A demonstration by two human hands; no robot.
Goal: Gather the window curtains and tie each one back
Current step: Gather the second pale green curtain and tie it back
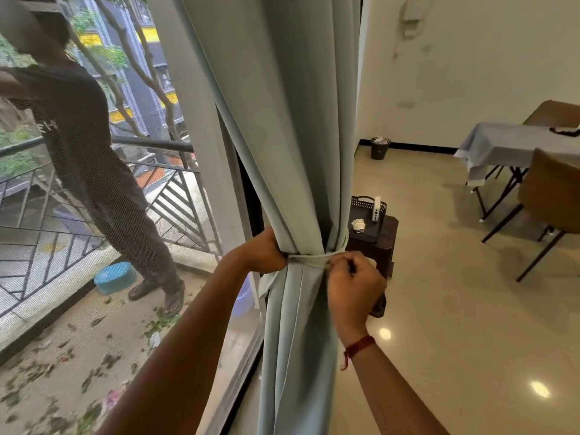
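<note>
Balcony window behind; pale green fabric curtain [282,152] gathered, both hands apart: left hand [263,251] grips bundle, right hand [353,284] pinches matching fabric tieback band [309,257]. Tying step; next likely fasten band.

Single view, head-worn, wide-angle: faces forward and down, near the pale green fabric curtain [292,183]; grey metal balcony railing [150,144] left, glossy beige floor [439,309] right.

The pale green fabric curtain [282,152], cut off top and bottom, hides the fingertips of the left hand [263,252] and the rear of the matching tie band [309,257].
</note>
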